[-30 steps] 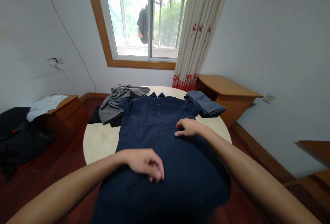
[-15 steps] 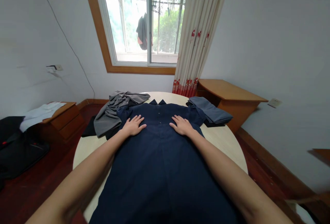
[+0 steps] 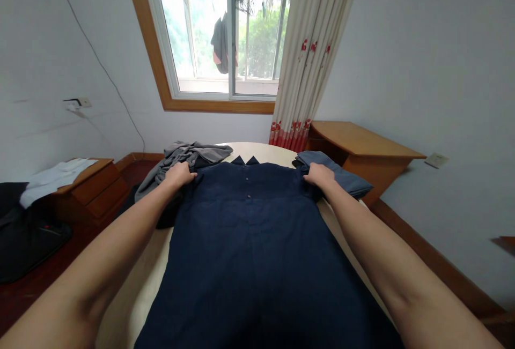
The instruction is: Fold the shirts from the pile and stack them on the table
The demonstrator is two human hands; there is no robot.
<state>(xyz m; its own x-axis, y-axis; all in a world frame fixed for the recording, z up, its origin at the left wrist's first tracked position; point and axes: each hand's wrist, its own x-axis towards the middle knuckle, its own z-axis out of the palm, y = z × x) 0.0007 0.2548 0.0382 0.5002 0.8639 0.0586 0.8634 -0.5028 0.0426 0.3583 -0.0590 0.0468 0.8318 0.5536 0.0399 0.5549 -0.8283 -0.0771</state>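
Note:
A dark navy button-up shirt point(image 3: 251, 242) lies spread out, its collar points at the far end and its body stretching toward me. My left hand point(image 3: 179, 175) is closed on the shirt's left sleeve near the shoulder. On the other side, my right hand point(image 3: 319, 174) grips the right sleeve, fingers curled over the cloth. Beside my left hand is a crumpled grey garment point(image 3: 201, 151). Just behind my right hand lies a folded blue-grey garment point(image 3: 350, 177).
Under the clothes is a pale round table point(image 3: 257, 148). A wooden desk point(image 3: 370, 140) stands at the back right by a curtain point(image 3: 308, 59). To the left, a wooden drawer cabinet point(image 3: 94, 188) holds white papers or cloth, near a black bag point(image 3: 34, 242).
Both hands have moved outward from lying flat on the shirt's chest to its two sleeves. Their fingers have closed on the cloth.

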